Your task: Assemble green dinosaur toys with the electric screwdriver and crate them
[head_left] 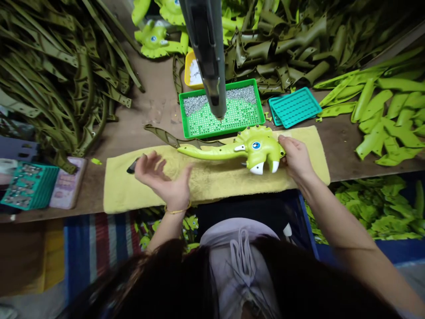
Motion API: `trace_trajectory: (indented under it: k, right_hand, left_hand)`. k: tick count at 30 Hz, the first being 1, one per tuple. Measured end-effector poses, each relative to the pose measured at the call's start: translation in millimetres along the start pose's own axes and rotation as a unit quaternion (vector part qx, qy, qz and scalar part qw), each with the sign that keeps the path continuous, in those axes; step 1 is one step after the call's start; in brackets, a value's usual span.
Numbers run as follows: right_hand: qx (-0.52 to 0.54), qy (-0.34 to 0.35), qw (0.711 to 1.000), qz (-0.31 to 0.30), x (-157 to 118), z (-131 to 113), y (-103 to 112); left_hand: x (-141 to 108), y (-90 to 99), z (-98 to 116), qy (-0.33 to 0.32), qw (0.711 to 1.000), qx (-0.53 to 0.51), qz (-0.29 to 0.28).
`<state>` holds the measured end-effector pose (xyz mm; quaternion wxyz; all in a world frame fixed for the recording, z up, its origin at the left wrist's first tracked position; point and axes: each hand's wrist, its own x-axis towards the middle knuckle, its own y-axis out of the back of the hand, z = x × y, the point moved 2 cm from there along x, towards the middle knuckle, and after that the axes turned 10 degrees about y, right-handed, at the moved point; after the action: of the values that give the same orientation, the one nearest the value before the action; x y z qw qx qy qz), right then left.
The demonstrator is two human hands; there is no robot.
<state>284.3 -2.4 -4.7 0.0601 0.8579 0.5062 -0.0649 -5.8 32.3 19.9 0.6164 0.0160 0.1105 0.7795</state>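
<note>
Under the gripping right hand, the green plastic dinosaur could slip on the yellow towel if held loosely; the left hand is spread open, empty.

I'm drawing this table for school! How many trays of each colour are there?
Green tray: 1
Teal: 3 (stacked trays: 2; tray of metal parts: 1)
Yellow tray: 1
Total: 5

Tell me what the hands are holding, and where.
The right hand holds a green plastic dinosaur by the side of its head; the left hand holds nothing.
</note>
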Motion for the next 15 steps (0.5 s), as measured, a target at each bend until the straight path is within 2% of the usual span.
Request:
trace_trajectory:
  k: [1, 2, 4, 5, 6, 7, 9, 10, 11, 12, 15]
  right_hand:
    - [-0.003, -0.019, 1.0, -0.014, 1.3, -2.2, 1.6]
    - [-0.018, -0.039, 0.998, -0.046, 2.0, -5.3, 3.0]
    - [-0.099, -0.037, 0.987, -0.118, 0.9, -15.5, 6.6]
    - [-0.161, 0.008, 0.978, -0.135, -0.6, -23.3, 9.0]
    - [-0.225, 0.084, 0.96, -0.143, -2.9, -32.8, 10.9]
    - [-0.284, 0.181, 0.93, -0.147, -6.2, -42.9, 11.8]
    - [-0.354, 0.367, 0.844, -0.167, -14.3, -59.1, 11.2]
    - [-0.366, 0.429, 0.803, -0.192, -17.2, -63.3, 10.5]
    - [-0.367, 0.468, 0.774, -0.216, -18.3, -65.1, 10.7]
    - [-0.362, 0.487, 0.762, -0.224, -17.3, -65.7, 12.3]
    - [-0.348, 0.484, 0.779, -0.196, -9.0, -66.5, 19.8]
  left_hand:
    - [0.8, 0.9, 5.8, -0.062, 0.995, 0.066, -0.038]
    - [1.7, -0.8, 11.2, -0.105, 0.981, 0.125, -0.105]
    - [3.5, -7.9, 20.9, -0.148, 0.94, 0.191, -0.239]
    - [4.5, -12.2, 25.5, -0.161, 0.925, 0.206, -0.277]
    - [5.5, -16.8, 29.9, -0.174, 0.914, 0.218, -0.295]
    - [6.3, -21.5, 33.7, -0.191, 0.905, 0.234, -0.3]
    - [7.6, -29.9, 39.0, -0.228, 0.888, 0.27, -0.295]
    - [8.5, -32.5, 40.2, -0.243, 0.877, 0.289, -0.297]
    - [10.3, -33.0, 40.5, -0.254, 0.869, 0.305, -0.297]
    - [13.2, -31.2, 40.2, -0.262, 0.864, 0.316, -0.292]
    - [25.8, -15.0, 37.2, -0.279, 0.863, 0.328, -0.265]
